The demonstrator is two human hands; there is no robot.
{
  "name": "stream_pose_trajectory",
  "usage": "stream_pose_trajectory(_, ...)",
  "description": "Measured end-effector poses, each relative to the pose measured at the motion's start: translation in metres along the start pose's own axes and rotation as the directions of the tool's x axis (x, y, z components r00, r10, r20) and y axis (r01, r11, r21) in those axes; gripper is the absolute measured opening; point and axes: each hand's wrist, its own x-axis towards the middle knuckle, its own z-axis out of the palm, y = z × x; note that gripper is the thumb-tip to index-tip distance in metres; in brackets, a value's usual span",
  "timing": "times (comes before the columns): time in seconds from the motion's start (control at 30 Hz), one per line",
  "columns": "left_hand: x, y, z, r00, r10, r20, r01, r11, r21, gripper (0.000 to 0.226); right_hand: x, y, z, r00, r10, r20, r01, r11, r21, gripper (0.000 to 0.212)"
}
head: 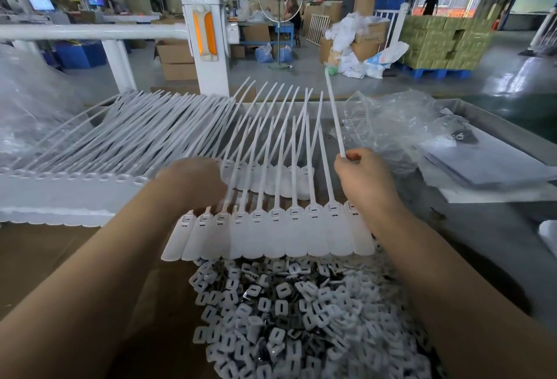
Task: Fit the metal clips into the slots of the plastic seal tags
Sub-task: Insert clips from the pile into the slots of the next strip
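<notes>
A joined strip of white plastic seal tags (271,237) lies in front of me, slots up, with long tails fanning away. My left hand (193,182) curls around several tails near the strip's left end. My right hand (361,176) pinches the rightmost tag's tail (333,107), which rises steeply. A heap of small clips (301,318), white with dark metal, lies just below the strip. Whether the strip's slots hold clips is unclear.
A long stack of more tag strips (75,191) runs to the left. Crumpled clear plastic (391,125) and a grey flat board (488,161) sit at the right. A white post and rail (208,32) stand behind the table.
</notes>
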Motion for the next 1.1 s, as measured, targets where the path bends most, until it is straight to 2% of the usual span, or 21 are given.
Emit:
stream_pose_trajectory(0.13,-0.004,0.005,-0.003,0.996,-0.081,-0.044,0.086,0.988,0.125,0.020,-0.001,-0.004,-0.002,0.999,-0.026,-0.039,0.029,0.997,0.065,0.014)
stream_pose_trajectory(0.23,-0.008,0.009,-0.005,0.991,-0.131,-0.033,0.134,0.984,0.118,0.020,-0.002,-0.006,-0.003,0.996,-0.042,-0.080,0.051,0.992,0.113,0.013)
stream_pose_trajectory(0.33,-0.007,0.002,-0.011,0.988,-0.155,0.011,0.155,0.987,-0.035,0.028,-0.001,-0.006,-0.004,0.992,-0.051,-0.118,0.066,0.990,0.123,0.012)
stream_pose_trajectory(0.47,-0.001,-0.005,-0.026,0.984,-0.159,-0.080,0.127,0.943,-0.308,0.032,0.005,-0.002,-0.004,0.992,-0.017,-0.123,0.039,0.983,0.181,0.013)
stream_pose_trajectory(0.57,0.004,-0.005,-0.030,0.981,-0.193,-0.030,0.140,0.801,-0.582,0.019,0.009,0.000,-0.005,0.996,0.038,-0.086,-0.012,0.961,0.276,0.016)
stream_pose_trajectory(0.67,0.010,-0.008,-0.021,0.963,-0.258,-0.080,0.102,0.622,-0.777,0.006,0.008,0.001,-0.005,0.998,0.066,-0.025,-0.053,0.941,0.335,0.028)
stream_pose_trajectory(0.73,0.012,-0.010,-0.013,0.948,-0.288,-0.137,0.049,0.555,-0.830,0.011,0.007,0.000,-0.006,0.997,0.074,-0.008,-0.067,0.939,0.336,0.033)
stream_pose_trajectory(0.83,0.016,-0.011,-0.002,0.928,-0.309,-0.210,-0.046,0.463,-0.885,0.014,0.007,0.000,-0.010,0.991,0.133,0.006,-0.125,0.921,0.369,0.022)
stream_pose_trajectory(0.93,0.018,-0.010,0.007,0.902,-0.315,-0.295,-0.136,0.442,-0.887,0.014,0.008,0.000,-0.012,0.963,0.255,0.091,-0.270,0.887,0.374,0.008)
stream_pose_trajectory(1.0,0.018,-0.009,0.009,0.887,-0.320,-0.333,-0.173,0.439,-0.882,0.013,0.008,0.001,-0.010,0.930,0.323,0.175,-0.365,0.867,0.341,0.011)
stream_pose_trajectory(1.1,0.016,-0.008,0.011,0.873,-0.322,-0.367,-0.190,0.468,-0.863,0.015,0.006,0.001,-0.005,0.928,0.314,0.202,-0.357,0.905,0.233,0.016)
